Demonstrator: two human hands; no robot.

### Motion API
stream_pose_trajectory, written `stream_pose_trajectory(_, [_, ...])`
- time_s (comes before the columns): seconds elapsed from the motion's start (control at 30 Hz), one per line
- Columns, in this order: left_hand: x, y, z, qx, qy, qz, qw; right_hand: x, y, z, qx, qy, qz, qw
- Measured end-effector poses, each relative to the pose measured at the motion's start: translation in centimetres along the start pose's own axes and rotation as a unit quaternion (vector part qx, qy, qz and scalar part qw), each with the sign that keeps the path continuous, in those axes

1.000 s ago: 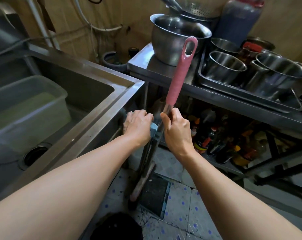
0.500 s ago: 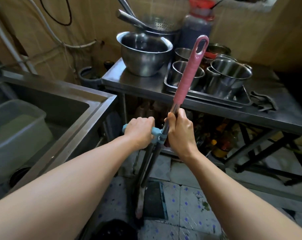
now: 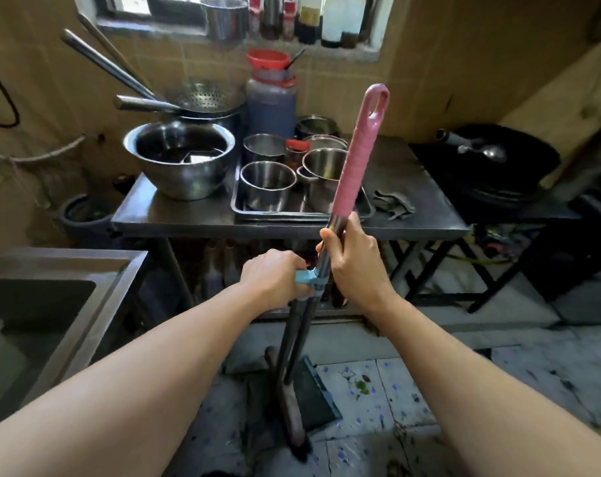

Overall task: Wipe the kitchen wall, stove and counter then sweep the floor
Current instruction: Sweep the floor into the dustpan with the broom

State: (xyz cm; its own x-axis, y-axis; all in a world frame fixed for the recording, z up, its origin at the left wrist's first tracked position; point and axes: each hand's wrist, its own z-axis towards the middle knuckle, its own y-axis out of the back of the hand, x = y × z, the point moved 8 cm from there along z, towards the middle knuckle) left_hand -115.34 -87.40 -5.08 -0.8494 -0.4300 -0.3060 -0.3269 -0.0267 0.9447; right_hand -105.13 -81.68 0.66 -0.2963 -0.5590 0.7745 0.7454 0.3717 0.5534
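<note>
Before the steel surface (image 3: 412,201), on the tiled floor (image 3: 378,401): upright broom (image 3: 354,170) beside dustpan (image 3: 312,394). Right hand (image 3: 355,263), fingers clamped round the broom's metal shaft below the pink grip. Left hand (image 3: 271,278), fingers curled round the dustpan's blue handle (image 3: 306,278).

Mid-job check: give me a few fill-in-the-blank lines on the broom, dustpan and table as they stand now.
1. The right hand holds the broom just below its ____ grip.
2. The left hand grips the dustpan's ____ clip.
3. The dustpan rests on the ____.

Missing: pink; blue; floor
</note>
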Motion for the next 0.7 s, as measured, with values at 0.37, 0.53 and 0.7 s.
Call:
stream_pose_trajectory(0.37, [-12.3, -1.8, 0.9, -0.034, -0.087, 0.009, 0.996, -5.2, 10.9, -1.7, -0.079, -0.072, -0.038, 0.994])
stream_pose_trajectory(0.53, [-16.3, -3.2, 1.8, -0.032, -0.091, 0.002, 0.995, -8.0, 14.6, -1.9, -0.109, -0.085, -0.060, 0.989])
stream_pose_trajectory(0.7, [-19.2, -4.1, 2.4, -0.034, -0.094, 0.009, 0.995, -9.9, 17.0, -2.4, -0.122, -0.096, -0.048, 0.987])
